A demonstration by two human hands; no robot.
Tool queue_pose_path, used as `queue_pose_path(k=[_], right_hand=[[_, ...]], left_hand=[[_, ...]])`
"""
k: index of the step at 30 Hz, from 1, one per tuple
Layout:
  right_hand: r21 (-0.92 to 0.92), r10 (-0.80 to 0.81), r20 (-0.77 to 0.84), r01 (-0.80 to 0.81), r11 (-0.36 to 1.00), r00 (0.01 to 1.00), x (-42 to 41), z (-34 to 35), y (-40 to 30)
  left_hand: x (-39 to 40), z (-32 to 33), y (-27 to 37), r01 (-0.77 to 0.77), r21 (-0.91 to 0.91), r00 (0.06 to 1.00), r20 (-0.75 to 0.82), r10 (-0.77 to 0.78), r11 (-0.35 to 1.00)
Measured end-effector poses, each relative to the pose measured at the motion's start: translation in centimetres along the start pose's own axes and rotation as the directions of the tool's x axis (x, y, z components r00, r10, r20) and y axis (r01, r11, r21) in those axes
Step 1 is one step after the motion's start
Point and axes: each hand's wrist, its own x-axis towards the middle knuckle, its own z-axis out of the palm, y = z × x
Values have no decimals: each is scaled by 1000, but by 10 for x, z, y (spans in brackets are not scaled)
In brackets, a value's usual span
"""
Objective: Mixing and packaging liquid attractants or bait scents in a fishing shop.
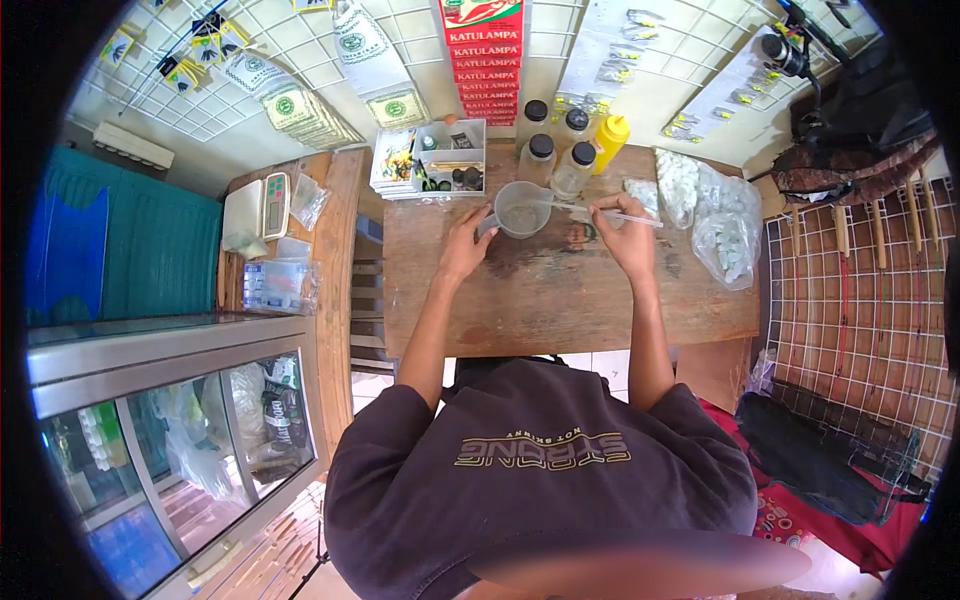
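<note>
A clear plastic measuring cup (523, 211) stands on the wooden table (465, 315). My left hand (466, 244) is at its handle side, thumb and fingers around the handle. Between the thumb and fingers of my right hand (624, 234) is a thin whitish translucent stick (637, 219), whose far end reaches over the cup's rim. Whether it is a stirrer or a pipette I cannot tell. What lies in the cup is hard to make out.
Behind the cup stand several black-lidded jars (537, 159) and a yellow squeeze bottle (611, 142). A white divided tray (482, 161) is at the back left. Plastic bags of pale pieces (726, 251) lie on the right. A digital scale (255, 210) sits on the left side table.
</note>
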Motion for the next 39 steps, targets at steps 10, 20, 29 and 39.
queue_pose_path(k=[10,20,29,39], right_hand=[[22,23,22,-23,999,999,26,19,-45],[215,56,81,-72,974,995,44,112,-56],[32,-32,216,25,999,976,65,170,-42],[-135,10,290,31,990,957,94,189,-73]], left_hand=[[23,-52,-17,-83,195,986,-127,109,977],[49,-94,-42,-116,337,975,-139,172,934],[59,-107,-61,-130,305,976,-128,176,943],[70,-113,-64,-130,327,975,-132,181,936]])
